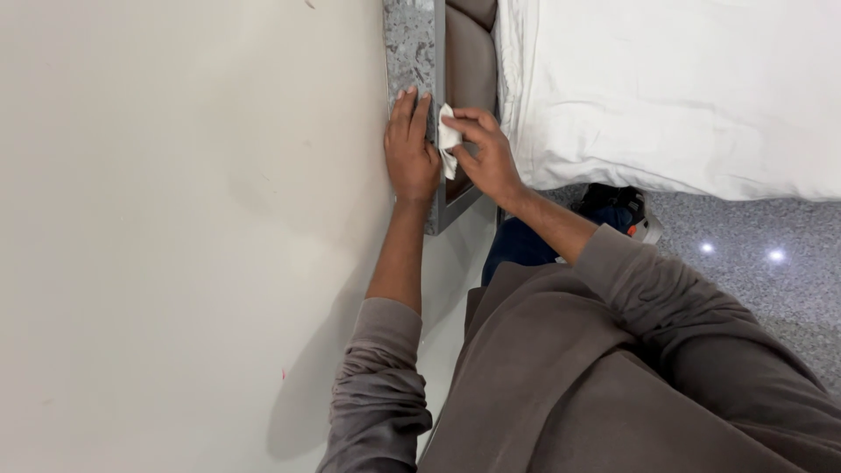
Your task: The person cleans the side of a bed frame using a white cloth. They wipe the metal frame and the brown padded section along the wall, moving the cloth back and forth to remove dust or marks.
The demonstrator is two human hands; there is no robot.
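Left hand (410,149) lying flat with fingers together on the grey frame (435,52), right hand (487,158) pinching a white cloth (448,140) against it, white pillow (683,88) lying beside.

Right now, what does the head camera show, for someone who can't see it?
The right hand presses a white cloth on a grey frame by a wall. The left hand rests flat beside it, near a white bed.
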